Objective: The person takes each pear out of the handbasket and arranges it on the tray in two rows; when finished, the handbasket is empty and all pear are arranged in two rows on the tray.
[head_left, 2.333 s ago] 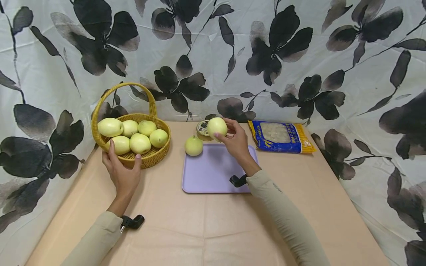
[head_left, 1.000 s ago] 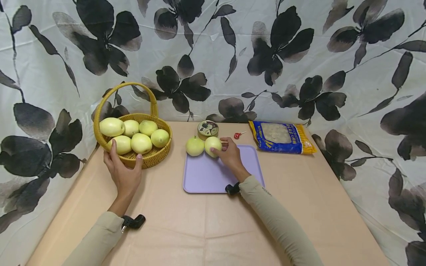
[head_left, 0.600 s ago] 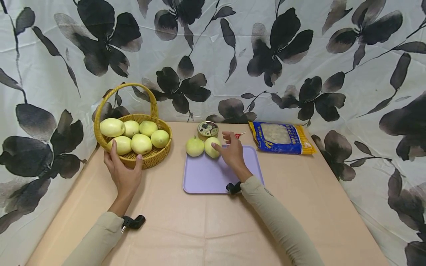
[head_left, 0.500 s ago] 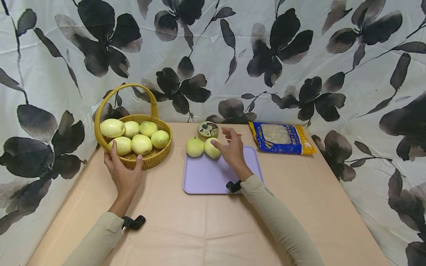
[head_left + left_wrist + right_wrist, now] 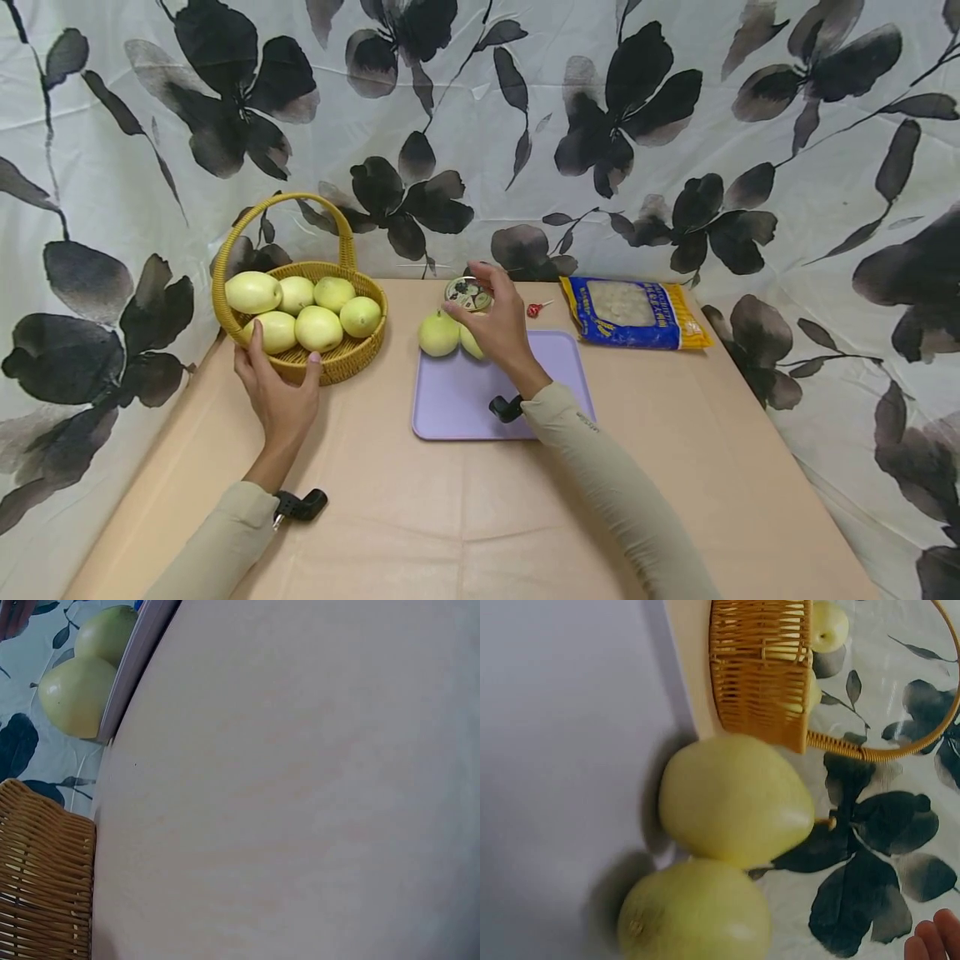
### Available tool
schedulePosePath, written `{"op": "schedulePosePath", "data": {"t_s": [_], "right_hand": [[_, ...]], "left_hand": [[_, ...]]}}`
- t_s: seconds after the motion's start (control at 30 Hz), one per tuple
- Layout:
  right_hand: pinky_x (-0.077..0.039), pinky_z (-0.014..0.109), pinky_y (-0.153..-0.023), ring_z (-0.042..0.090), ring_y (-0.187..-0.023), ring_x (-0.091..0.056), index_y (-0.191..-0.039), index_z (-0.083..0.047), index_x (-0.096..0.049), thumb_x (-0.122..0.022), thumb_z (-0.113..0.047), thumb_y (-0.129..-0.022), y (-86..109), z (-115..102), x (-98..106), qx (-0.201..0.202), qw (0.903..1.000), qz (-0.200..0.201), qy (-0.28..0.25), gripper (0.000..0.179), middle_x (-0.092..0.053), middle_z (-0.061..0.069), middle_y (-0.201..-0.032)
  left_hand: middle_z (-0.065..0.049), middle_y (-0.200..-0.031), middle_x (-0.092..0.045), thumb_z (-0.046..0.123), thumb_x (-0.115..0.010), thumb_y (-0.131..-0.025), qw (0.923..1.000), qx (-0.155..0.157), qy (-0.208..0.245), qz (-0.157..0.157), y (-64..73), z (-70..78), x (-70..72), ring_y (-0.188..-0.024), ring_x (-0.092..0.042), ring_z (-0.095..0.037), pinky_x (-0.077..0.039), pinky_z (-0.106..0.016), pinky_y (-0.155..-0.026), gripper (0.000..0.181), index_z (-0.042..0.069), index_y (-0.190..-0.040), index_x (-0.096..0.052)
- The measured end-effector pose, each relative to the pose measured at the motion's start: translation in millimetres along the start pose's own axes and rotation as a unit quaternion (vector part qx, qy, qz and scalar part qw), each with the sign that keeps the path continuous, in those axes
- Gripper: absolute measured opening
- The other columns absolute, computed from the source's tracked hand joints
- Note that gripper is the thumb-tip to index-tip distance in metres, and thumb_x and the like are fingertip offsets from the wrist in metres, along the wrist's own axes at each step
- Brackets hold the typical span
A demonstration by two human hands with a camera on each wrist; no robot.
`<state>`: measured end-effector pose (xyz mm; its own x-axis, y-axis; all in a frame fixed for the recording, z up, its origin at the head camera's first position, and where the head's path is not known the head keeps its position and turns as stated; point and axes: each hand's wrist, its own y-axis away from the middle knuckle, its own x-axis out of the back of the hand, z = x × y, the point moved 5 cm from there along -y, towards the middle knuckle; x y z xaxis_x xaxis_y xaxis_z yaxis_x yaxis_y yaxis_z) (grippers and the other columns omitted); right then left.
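My left hand (image 5: 283,398) rests against the front of a yellow wicker basket (image 5: 352,361), fingertips at its rim and thumb spread on its near wall. Several pale yellow-green round fruits (image 5: 318,328) lie in the basket. My right hand (image 5: 498,327) is over the far side of a lilac tray (image 5: 450,412), thumb and fingers apart. Between them shows a round tin (image 5: 462,292) with a patterned lid, partly covered by the hand; contact cannot be told. Two fruits (image 5: 735,799) sit side by side on the tray, one mostly hidden by the hand in the head view.
A red lollipop (image 5: 534,310) lies behind the tray. To its right is a blue and yellow packet (image 5: 630,312) with a clear window. A flower-printed cloth (image 5: 510,108) rises behind the beige table (image 5: 420,517).
My right hand lowered a fruit onto the tray beside the other, let go of it, then rose and moved left to the tin. The left hand stays at the basket.
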<state>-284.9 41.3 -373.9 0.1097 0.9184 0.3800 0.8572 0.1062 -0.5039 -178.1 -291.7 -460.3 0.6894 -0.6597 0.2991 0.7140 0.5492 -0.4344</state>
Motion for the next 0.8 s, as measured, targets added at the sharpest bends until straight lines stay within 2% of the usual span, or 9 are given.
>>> {"op": "schedulePosePath", "data": {"t_s": [0.17, 0.37, 0.57, 0.7, 0.73, 0.8], "right_hand": [[-0.046, 0.034, -0.117, 0.018, -0.136, -0.059, -0.149, -0.015, -0.057, -0.09, -0.033, -0.087, -3.7, -14, -22, 0.019, 0.9995, -0.024, 0.006, 0.072, -0.061, 0.003, -0.147], [-0.049, 0.031, -0.113, 0.022, -0.133, -0.061, -0.147, -0.013, -0.058, -0.091, -0.031, -0.086, -6.2, -29, -47, 0.042, 0.9982, -0.043, -0.007, 0.073, -0.062, 0.005, -0.144], [-0.05, 0.027, -0.11, 0.024, -0.126, -0.064, -0.146, -0.012, -0.059, -0.092, -0.026, -0.085, -7.3, -39, -71, 0.051, 0.9963, -0.065, -0.024, 0.071, -0.063, 0.008, -0.139], [-0.052, 0.025, -0.108, 0.025, -0.125, -0.065, -0.145, -0.009, -0.059, -0.092, -0.022, -0.085, -7.4, -43, -89, 0.053, 0.9935, -0.093, -0.037, 0.07, -0.064, 0.012, -0.141], [-0.052, 0.024, -0.107, 0.024, -0.124, -0.066, -0.145, -0.009, -0.059, -0.092, -0.022, -0.085, -7.5, -44, -92, 0.055, 0.9929, -0.099, -0.037, 0.07, -0.064, 0.012, -0.141], [-0.051, 0.021, -0.105, 0.023, -0.123, -0.067, -0.144, -0.008, -0.059, -0.092, -0.022, -0.085, -6.9, -46, -99, 0.06, 0.9917, -0.108, -0.035, 0.069, -0.065, 0.012, -0.141]], "left_hand": [[-0.012, -0.175, -0.012, 0.025, -0.078, -0.093, 1.0, 0.005, -0.005, -0.003, -0.3, -1.7, -0.1, -0.159, -0.022, -0.03, -0.024, -0.06, -0.126, 0.091, 0.037, -0.168, -0.027], [-0.004, -0.177, -0.006, 0.027, -0.077, -0.094, 0.9998, 0.014, -0.009, -0.01, -0.3, -2.6, -0.5, -0.161, -0.022, -0.029, -0.027, -0.063, -0.123, 0.084, 0.034, -0.165, -0.034], [0.0, -0.18, -0.001, 0.029, -0.077, -0.094, 0.9996, 0.025, -0.001, -0.011, 2.3, -4.8, 0.7, -0.165, -0.015, -0.026, -0.024, -0.063, -0.125, 0.072, 0.02, -0.159, -0.046], [-0.002, -0.18, -0.001, 0.028, -0.079, -0.094, 0.9996, 0.028, 0.008, -0.005, 3.7, -6.4, 2.1, -0.166, -0.011, -0.025, -0.023, -0.058, -0.128, 0.065, 0.011, -0.151, -0.055], [-0.002, -0.18, -0.001, 0.029, -0.079, -0.094, 0.9995, 0.03, 0.009, -0.005, 3.9, -6.6, 2.3, -0.166, -0.01, -0.024, -0.026, -0.057, -0.127, 0.063, 0.01, -0.15, -0.056], [-0.001, -0.18, -0.002, 0.029, -0.08, -0.094, 0.9993, 0.035, 0.01, -0.003, 3.8, -6.6, 2.9, -0.165, -0.014, -0.022, -0.038, -0.046, -0.121, 0.061, 0.007, -0.146, -0.059]]}}
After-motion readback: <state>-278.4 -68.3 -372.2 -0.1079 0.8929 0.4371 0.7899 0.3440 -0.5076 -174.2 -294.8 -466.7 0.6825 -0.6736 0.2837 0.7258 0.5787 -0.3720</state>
